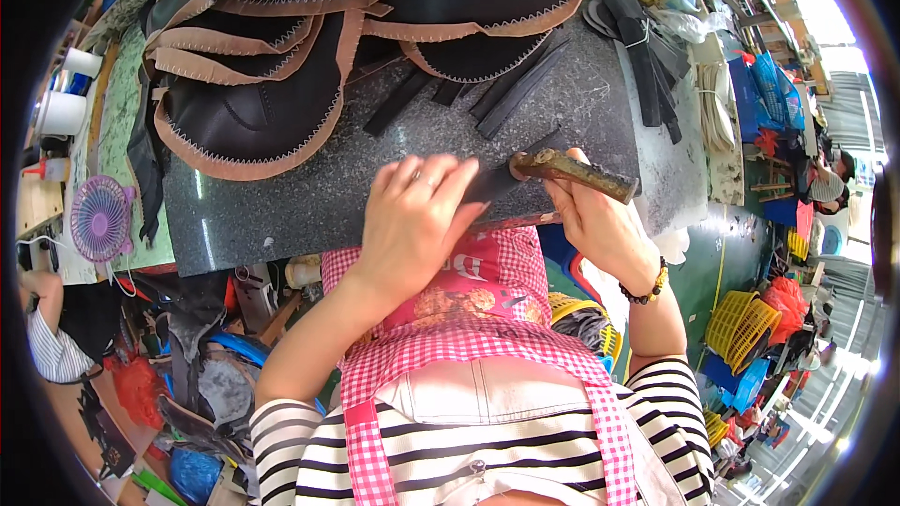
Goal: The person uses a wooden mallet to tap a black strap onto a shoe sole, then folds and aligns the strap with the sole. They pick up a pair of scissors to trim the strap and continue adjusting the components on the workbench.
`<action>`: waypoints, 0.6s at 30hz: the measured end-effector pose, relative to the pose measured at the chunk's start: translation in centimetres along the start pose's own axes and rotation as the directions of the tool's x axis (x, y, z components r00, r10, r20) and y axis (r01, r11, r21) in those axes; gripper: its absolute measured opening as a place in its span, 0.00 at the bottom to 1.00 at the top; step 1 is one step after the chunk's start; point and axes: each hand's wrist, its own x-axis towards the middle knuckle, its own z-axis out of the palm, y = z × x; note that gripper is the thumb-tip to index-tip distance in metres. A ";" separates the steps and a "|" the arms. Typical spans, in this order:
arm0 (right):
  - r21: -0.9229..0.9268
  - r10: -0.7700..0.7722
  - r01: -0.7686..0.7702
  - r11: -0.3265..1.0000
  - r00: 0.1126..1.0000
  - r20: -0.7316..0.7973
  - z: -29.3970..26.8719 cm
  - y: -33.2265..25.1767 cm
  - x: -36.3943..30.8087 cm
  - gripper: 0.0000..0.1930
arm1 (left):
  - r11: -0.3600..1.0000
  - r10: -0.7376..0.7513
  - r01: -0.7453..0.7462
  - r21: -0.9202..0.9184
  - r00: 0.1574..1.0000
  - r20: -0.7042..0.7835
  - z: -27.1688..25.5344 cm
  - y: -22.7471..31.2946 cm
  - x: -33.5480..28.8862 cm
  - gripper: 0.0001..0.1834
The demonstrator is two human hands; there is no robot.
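My right hand point(600, 230) is wrapped round a hammer, and the worn, brownish hammer head point(581, 175) lies sideways above my fingers. The handle is mostly hidden in my grip. One rounded end of the head is over a short black strip point(494, 184) at the front edge of the dark stone slab point(281, 215). My left hand point(412, 215) is bent over the strip's left end, its thumb and fingers closing on it; motion smears the fingertips. Beyond my hands lie loose black strips point(520, 84) and stacked black leather pieces point(253, 117) with tan, zigzag-stitched edges.
A tied bundle of black strips point(642, 47) lies at the back right. To the left stand a purple fan point(100, 218) and white thread spools point(64, 112). A yellow basket point(741, 326) sits on the green floor. Another person's arm point(42, 290) shows at far left.
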 end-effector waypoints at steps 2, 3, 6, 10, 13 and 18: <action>-0.003 0.029 -0.029 1.000 1.000 0.007 -0.1 -0.1 -0.1 0.11 | 0.999 0.035 -0.034 -0.009 0.993 0.111 1.6 -1.2 0.3 0.16; -0.021 0.013 -0.013 1.000 1.000 0.002 -0.2 0.0 -0.1 0.11 | 0.999 0.049 -0.048 -0.010 0.993 0.111 2.0 -1.4 0.1 0.15; -0.047 -0.122 0.120 0.992 0.991 -0.053 0.0 0.9 0.0 0.11 | 0.992 0.112 -0.118 0.046 0.987 0.118 2.3 -1.3 -0.7 0.14; -0.025 -0.240 0.239 0.971 0.955 -0.177 -1.2 1.1 1.0 0.09 | 0.954 0.174 -0.204 0.220 0.973 0.150 2.4 -0.6 -1.1 0.16; -0.013 -0.190 0.192 0.981 0.959 -0.210 -0.8 -0.4 0.7 0.07 | 0.929 0.197 -0.252 0.271 0.956 0.215 2.4 -0.4 -1.2 0.21; -0.053 -0.287 0.283 0.958 0.952 -0.107 -0.1 0.0 1.4 0.08 | 0.904 0.219 -0.293 0.312 0.943 0.251 2.4 -0.3 -1.0 0.22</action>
